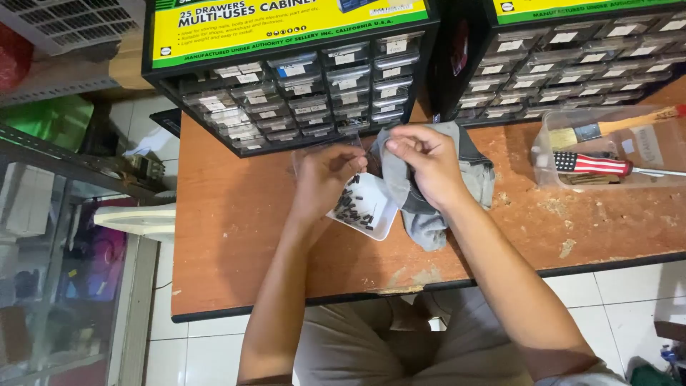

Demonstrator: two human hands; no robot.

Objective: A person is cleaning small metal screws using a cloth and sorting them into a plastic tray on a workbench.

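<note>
My left hand point(325, 179) hovers over a small white tray point(379, 214) that holds several small black parts point(354, 207), its fingers pinched together near the tray's top edge on something too small to make out. My right hand point(421, 161) is raised beside it, fingers pinched on a tiny dark piece, resting over a crumpled grey cloth point(429, 214). A clear plastic drawer point(314, 154) lies partly hidden under my left hand. All of it sits on an orange-brown worktable point(236, 236).
Two black cabinets of many small clear drawers point(300, 93) point(572, 64) stand at the table's back. A clear plastic box point(614, 146) at the right holds a screwdriver with a striped handle and another tool. A glass shelf point(57, 236) stands left; white floor tiles lie below.
</note>
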